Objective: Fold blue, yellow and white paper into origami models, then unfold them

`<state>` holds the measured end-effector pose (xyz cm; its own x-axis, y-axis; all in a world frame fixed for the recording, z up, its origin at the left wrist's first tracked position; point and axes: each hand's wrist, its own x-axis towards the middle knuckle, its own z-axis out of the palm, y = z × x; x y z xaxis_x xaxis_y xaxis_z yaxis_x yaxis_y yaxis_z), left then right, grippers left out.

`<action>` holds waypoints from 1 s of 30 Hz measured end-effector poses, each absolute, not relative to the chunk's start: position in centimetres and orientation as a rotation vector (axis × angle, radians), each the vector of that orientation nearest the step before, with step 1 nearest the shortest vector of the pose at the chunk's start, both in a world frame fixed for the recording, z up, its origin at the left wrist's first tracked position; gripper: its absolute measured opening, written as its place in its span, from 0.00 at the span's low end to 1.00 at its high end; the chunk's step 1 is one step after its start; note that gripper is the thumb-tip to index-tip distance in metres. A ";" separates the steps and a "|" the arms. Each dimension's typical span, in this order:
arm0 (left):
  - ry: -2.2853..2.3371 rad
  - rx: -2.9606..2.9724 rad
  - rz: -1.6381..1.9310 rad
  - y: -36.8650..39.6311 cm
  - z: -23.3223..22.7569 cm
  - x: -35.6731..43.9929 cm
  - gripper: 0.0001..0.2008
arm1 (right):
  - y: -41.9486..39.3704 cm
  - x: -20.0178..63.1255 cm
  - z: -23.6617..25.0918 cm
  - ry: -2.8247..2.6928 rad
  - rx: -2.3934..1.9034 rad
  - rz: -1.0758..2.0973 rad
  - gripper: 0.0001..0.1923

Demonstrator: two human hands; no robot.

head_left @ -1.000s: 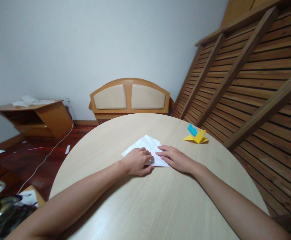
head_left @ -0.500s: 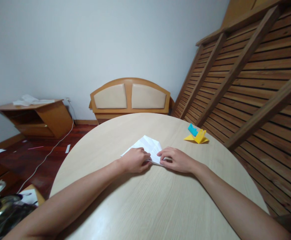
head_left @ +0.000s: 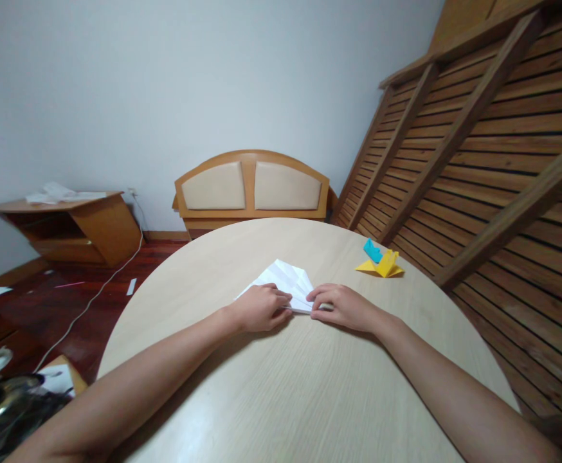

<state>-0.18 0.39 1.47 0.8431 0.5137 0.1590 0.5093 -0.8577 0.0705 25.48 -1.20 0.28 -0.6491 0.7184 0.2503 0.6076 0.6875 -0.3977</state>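
Note:
A folded sheet of white paper (head_left: 285,278) lies on the round table, creased, with a peak pointing away from me. My left hand (head_left: 264,307) rests over its left near edge, fingers bent and closed on the paper. At the right near corner, my right hand (head_left: 341,307) pinches the paper between thumb and fingers. Part of the paper's left side is hidden under my left hand.
On the table's (head_left: 281,386) right side stand a yellow origami figure (head_left: 386,263) and a small blue one (head_left: 371,251). Behind are a headboard (head_left: 251,185) and, at right, a leaning slatted wooden frame (head_left: 478,161). A cabinet (head_left: 92,228) stands left.
My right hand has shifted very slightly to the right along the paper's near edge. The paper's peak has moved a little left. My left hand stays nearly in place.

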 end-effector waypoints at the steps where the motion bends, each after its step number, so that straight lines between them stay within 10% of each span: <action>1: 0.849 2.978 0.267 0.6 1.4 -0.2 0.13 | -1.2 25.5 0.3 -2.508 -1.034 0.392 0.07; 30: 1.151 3.062 0.133 -0.6 -0.1 1.6 0.12 | -1.4 24.5 -0.6 -2.636 -1.011 0.184 0.17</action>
